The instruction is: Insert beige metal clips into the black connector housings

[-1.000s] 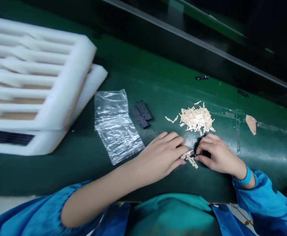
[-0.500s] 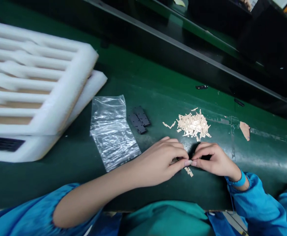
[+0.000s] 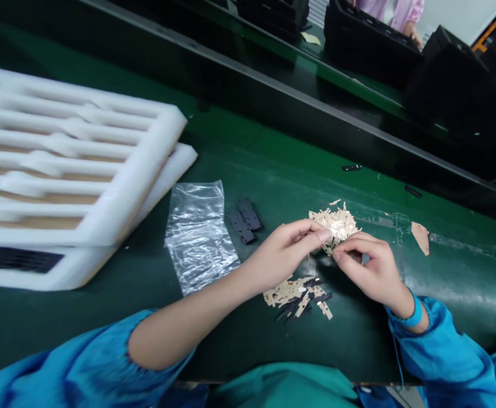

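- Nearest: blue sleeves (image 3: 82, 368) are pushed up the forearms. A blue wristband (image 3: 415, 314) is worn on the right wrist.
- Near heap (image 3: 299, 294): beige and black strips are mixed and lie loose on the green tabletop (image 3: 103, 317), just below the hands.
- Left hand (image 3: 286, 252): it is lifted off the tabletop, with thumb and forefinger closed in a pinch.
- Right hand (image 3: 369, 269): it is also lifted, with the fingers curled and pinched. The tips are set almost against those of the left.
- What is pinched between the hands is too small to be made out. A single strip is judged likely.
- Far heap (image 3: 337, 222): beige strips only, directly behind the fingertips and partly hidden by them.
- Handling, as a judgement:
  - Pieces this thin are best gripped at their ends with the fingertip pads, lightly, so that nothing is bent.
  - The work is better kept low over the tabletop, so that a dropped piece is easily found.
  - The two heaps are better kept well apart, so that mixed and plain strips are not confused.
- Further out, left: a clear plastic bag (image 3: 199, 235) lies flat, with small black plates (image 3: 243, 218) just beside it. White foam trays (image 3: 73, 170) are stacked beyond.
- Right: a tan patch (image 3: 420, 237) is seen on the tabletop.
- Farthest: black bins (image 3: 367, 39) are ranged across a rail. A person's pink sleeve (image 3: 401, 11) is visible at the top edge.
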{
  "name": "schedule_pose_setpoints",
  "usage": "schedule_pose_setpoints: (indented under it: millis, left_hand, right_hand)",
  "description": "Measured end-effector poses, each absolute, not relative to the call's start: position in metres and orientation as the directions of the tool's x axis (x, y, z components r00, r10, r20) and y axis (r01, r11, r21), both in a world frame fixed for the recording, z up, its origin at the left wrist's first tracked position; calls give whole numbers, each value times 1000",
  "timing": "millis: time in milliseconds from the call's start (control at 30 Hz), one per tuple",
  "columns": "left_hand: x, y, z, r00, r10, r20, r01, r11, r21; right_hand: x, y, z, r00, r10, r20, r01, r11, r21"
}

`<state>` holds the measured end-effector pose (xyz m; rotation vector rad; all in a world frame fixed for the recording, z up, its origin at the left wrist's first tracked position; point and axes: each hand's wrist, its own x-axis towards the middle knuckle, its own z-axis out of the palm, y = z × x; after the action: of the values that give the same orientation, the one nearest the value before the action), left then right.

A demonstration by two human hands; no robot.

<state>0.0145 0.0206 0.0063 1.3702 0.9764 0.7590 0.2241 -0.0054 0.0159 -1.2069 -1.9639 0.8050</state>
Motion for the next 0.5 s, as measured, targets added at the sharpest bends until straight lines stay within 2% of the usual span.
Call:
schedule_pose_setpoints:
  millis: [100, 200, 333, 500]
  left_hand:
    - [15, 20, 2, 418, 905, -75, 39, 65, 997]
    - [16, 19, -1, 408, 911, -63, 62, 41, 997]
    - [18, 17, -2, 381, 922, -65, 134, 14, 991]
    - [19, 15, -7, 228, 974, -5, 292, -63, 954]
  right_hand:
    - [221, -4, 9, -196, 978, 65, 366, 135, -921]
    - [219, -4, 4, -196, 980, -32, 279, 24, -960]
    - [217, -4, 4, -200, 979, -44, 239, 5, -971]
    - [215, -5, 4, -184, 980, 82, 327, 140, -934]
